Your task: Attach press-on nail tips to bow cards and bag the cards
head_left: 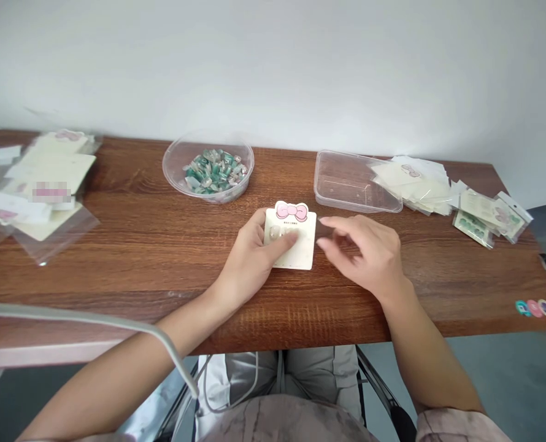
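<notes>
Bow-topped press-on nail card (304, 252) lying mid-table on wooden tabletop (148, 270); left hand (249, 261), fingers pressed together, bears down on it; right hand (362, 252), fingers spread, just beside.

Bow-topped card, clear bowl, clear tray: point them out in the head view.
Bow-topped card (306, 248): head view, white face, right side.
Clear bowl (174, 162): head view, left wall.
Clear tray (342, 184): head view, bare floor.

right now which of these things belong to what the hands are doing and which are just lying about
In use: left hand pressing on the bow-topped card, false nails on that card, right hand beside it, bowl of green false nails.

Lying about: clear plastic tray, loose cards, filled bags, left-hand pile of cards and bags.
</notes>
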A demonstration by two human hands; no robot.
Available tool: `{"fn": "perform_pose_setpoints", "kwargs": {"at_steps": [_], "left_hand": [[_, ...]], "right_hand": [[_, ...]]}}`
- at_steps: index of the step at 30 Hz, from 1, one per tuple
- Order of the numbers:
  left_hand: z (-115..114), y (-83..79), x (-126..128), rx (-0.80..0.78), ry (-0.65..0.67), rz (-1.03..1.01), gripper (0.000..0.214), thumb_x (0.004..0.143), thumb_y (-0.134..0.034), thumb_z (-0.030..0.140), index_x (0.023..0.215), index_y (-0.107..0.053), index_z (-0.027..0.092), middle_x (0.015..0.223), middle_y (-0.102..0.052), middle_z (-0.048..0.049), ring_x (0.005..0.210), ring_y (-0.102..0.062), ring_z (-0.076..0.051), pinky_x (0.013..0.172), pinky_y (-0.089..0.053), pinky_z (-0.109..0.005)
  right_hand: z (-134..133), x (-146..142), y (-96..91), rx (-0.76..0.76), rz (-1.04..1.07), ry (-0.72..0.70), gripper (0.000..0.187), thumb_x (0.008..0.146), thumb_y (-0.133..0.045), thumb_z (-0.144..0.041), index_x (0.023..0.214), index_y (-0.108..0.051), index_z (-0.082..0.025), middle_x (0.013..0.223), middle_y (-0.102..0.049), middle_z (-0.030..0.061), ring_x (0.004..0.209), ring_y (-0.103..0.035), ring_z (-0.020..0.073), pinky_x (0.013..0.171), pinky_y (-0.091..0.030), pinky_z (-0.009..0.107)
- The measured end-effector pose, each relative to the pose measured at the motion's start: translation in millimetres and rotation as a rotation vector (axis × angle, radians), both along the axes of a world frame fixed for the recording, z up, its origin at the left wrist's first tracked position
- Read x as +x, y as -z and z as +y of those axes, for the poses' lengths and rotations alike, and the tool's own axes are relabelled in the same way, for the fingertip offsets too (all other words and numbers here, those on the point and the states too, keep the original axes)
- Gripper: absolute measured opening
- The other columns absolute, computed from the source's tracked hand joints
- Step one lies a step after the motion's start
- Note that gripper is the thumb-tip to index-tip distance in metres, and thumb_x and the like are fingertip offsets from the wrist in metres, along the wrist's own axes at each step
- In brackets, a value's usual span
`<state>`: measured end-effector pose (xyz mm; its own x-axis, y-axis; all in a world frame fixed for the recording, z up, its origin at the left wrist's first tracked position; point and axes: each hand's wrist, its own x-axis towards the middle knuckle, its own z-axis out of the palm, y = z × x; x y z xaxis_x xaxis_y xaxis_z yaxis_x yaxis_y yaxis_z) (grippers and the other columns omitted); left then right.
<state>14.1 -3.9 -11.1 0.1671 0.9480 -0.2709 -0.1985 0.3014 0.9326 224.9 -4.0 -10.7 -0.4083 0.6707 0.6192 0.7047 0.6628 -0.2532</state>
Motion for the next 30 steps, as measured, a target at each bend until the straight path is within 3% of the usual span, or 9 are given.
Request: {"fn": "perform_pose_setpoints", "kwargs": {"at_steps": [4, 8, 13, 24, 30], "left_hand": [[5, -0.8, -2, -0.005, -0.100, -0.078, 0.043, 0.075, -0.087, 0.030, 0.110, -0.065, 0.018, 0.107, -0.076, -0.0048, 0.093, -0.069, -0.021, 0.082, -0.055, -0.032], [10, -2.2, -4, 0.022, -0.146, -0.101, 0.043, 0.074, -0.085, 0.028, 0.111, -0.065, 0.018, 0.115, -0.077, -0.0070, 0.104, -0.071, -0.026, 0.090, -0.056, -0.037], [11, 0.3, -5, 0.016, -0.136, -0.112, 0.046, 0.071, -0.086, 0.026, 0.111, -0.064, 0.017, 0.116, -0.076, -0.0083, 0.108, -0.070, -0.027, 0.091, -0.056, -0.038], [14, 3.4, -4, 0.016, -0.128, -0.081, 0.053, 0.071, -0.088, 0.032, 0.116, -0.064, 0.016, 0.120, -0.075, -0.0094, 0.108, -0.069, -0.026, 0.092, -0.052, -0.036], [14, 2.4, -5, 0.012, -0.138, -0.083, 0.047, 0.070, -0.086, 0.026, 0.111, -0.065, 0.017, 0.120, -0.076, -0.0077, 0.112, -0.069, -0.027, 0.095, -0.053, -0.038]], "right_hand": [[8, 13, 3.4, -0.253, -0.155, 0.227, 0.017, 0.102, -0.060, -0.022, 0.102, -0.076, -0.021, 0.093, -0.082, 0.0033, 0.080, -0.076, 0.0215, 0.070, -0.054, 0.033], [16, 16, 10.9, -0.432, -0.328, 0.324, 0.020, 0.102, -0.060, -0.023, 0.112, -0.078, -0.025, 0.104, -0.083, 0.0026, 0.089, -0.078, 0.0260, 0.071, -0.055, 0.036], [20, 11, 18.5, -0.435, -0.376, 0.304, 0.021, 0.103, -0.061, -0.028, 0.116, -0.078, -0.026, 0.109, -0.082, 0.0038, 0.093, -0.077, 0.0256, 0.069, -0.054, 0.035], [21, 1, 23.8, -0.287, -0.453, 0.221, 0.025, 0.104, -0.055, -0.022, 0.091, -0.076, -0.020, 0.088, -0.076, 0.0041, 0.084, -0.070, 0.0211, 0.061, -0.039, 0.032], [19, 4, 15.8, -0.480, -0.310, 0.244, 0.013, 0.097, -0.062, -0.020, 0.085, -0.068, -0.022, 0.084, -0.073, 0.0006, 0.080, -0.067, 0.0200, 0.066, -0.039, 0.031]]}}
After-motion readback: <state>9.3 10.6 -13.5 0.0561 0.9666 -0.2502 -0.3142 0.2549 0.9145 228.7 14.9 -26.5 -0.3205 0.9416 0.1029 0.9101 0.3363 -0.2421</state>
